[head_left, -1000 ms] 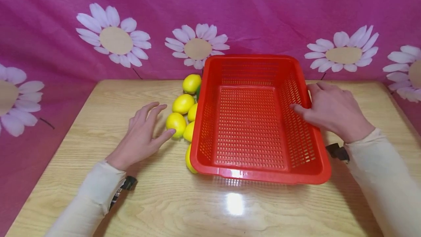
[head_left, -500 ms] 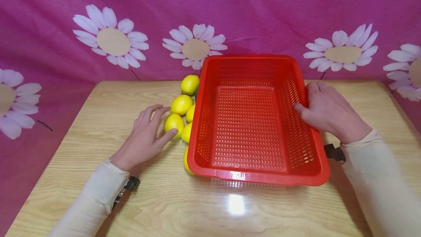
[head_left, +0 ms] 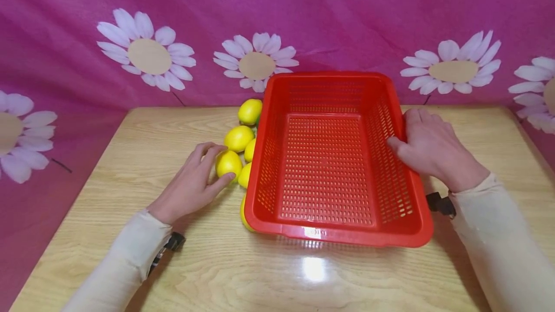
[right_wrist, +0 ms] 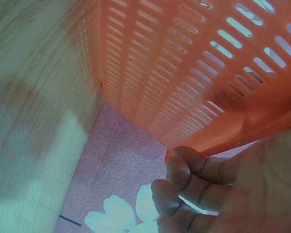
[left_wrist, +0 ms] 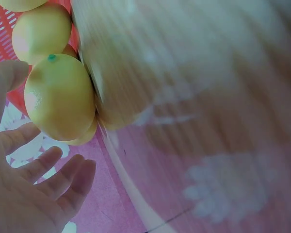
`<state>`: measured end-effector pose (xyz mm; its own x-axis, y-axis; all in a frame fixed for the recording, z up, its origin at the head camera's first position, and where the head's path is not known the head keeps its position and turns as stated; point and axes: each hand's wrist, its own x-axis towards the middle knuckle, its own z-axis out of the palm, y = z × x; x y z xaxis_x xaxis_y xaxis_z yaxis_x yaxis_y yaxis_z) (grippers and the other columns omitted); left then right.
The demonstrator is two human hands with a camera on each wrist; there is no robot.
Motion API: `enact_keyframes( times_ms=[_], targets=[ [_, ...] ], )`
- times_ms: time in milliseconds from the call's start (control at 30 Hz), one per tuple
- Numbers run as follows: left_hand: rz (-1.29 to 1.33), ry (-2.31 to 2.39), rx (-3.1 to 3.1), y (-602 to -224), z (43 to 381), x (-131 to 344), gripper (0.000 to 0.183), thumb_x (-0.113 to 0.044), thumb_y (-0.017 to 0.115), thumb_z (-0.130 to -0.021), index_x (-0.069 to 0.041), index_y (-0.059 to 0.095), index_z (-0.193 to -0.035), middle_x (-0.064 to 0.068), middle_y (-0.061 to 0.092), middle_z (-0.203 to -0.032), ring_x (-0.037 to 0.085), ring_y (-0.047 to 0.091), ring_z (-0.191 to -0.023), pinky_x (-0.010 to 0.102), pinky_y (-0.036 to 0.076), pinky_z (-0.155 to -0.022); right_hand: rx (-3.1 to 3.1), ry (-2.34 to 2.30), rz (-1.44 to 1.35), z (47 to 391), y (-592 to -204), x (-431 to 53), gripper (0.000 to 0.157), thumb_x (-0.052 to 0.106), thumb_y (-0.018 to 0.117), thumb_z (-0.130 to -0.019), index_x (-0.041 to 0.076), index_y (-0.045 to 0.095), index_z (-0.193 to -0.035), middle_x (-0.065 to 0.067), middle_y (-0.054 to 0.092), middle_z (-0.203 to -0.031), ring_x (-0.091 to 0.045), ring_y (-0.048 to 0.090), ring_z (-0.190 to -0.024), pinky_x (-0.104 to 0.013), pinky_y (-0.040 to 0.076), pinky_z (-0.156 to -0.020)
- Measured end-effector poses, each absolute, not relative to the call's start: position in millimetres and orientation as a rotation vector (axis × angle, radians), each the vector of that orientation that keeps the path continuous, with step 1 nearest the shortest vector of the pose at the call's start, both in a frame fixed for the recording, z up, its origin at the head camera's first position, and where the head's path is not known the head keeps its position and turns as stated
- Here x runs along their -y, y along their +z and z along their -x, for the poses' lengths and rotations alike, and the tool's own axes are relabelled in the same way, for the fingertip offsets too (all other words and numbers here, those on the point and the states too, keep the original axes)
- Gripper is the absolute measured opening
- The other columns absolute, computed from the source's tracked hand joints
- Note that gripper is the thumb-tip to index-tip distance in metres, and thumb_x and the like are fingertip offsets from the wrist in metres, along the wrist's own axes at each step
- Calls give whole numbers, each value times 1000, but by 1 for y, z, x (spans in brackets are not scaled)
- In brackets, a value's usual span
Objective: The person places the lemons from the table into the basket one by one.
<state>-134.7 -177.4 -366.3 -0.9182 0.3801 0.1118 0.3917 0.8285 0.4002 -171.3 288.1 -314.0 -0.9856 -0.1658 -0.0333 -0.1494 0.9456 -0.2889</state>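
Note:
Several yellow lemons lie on the table along the left side of a red plastic basket (head_left: 325,167). My left hand (head_left: 188,184) is at the nearest lemon (head_left: 228,163), thumb tip at its near side and index finger at its far left. In the left wrist view that lemon (left_wrist: 60,99) shows a green dot at its end, and the other fingers (left_wrist: 63,177) are spread apart beside it. My right hand (head_left: 438,146) holds the basket's right rim, thumb inside and fingers outside. The right wrist view shows its fingers (right_wrist: 179,170) bent near the rim.
More lemons (head_left: 240,138) stand close by, some partly hidden by the basket's left rim. A bit of something green (head_left: 258,120) peeks out behind the rim. The wooden table (head_left: 208,268) ends at a pink cloth (head_left: 338,18) with white flowers.
My left hand has moved right to the nearest lemon, its index finger lowering toward it. The basket has shifted slightly left and nearer, with my right hand still on its rim.

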Motion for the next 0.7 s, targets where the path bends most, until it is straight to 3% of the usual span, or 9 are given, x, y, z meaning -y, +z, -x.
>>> enact_keyframes(
  times_ms=[367, 700],
  targets=[
    [633, -680, 3024, -366, 137, 174, 67, -37, 69, -98, -8, 41, -151, 15, 46, -146, 29, 55, -123, 50, 51, -111, -3064, -423, 254, 168, -313, -287, 39, 31, 55, -98, -6, 49, -110, -22, 51, -100, -40, 50, -94, -53, 40, -81],
    [625, -622, 3054, -363, 139, 168, 61, -35, 73, -95, -19, 48, -148, 12, 45, -146, 29, 52, -124, 50, 55, -105, -3067, -437, 261, 168, -314, -286, 37, 29, 56, -97, -5, 50, -107, -22, 52, -99, -38, 50, -91, -48, 39, -76]
  ],
)
